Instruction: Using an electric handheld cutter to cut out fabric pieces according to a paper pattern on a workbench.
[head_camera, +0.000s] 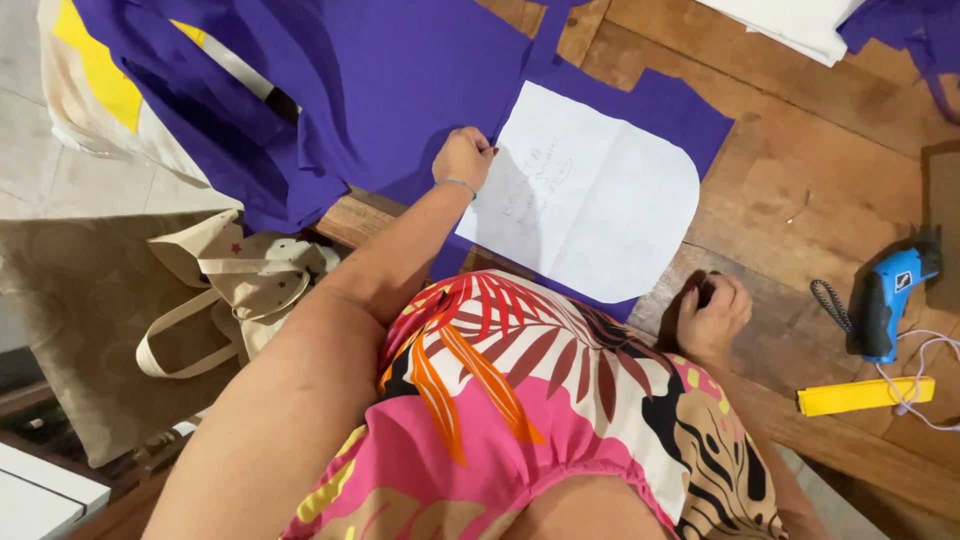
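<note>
A white paper pattern (600, 195) with one rounded end lies on purple fabric (400, 70) spread over a wooden table (800, 170). My left hand (463, 158) rests at the paper's left corner, fingers curled and pinching the paper edge against the fabric. My right hand (712, 312) sits fisted on the table near the pattern's lower right, apart from the paper; a small dark thing seems tucked in its fingers, but I cannot make it out.
A blue powered hand tool (890, 295) with a cord and a yellow bar-shaped tool (865, 396) lie at the table's right. White folded sheets (800, 22) sit at the far edge. A beige tote bag (245, 285) rests on the floor at left.
</note>
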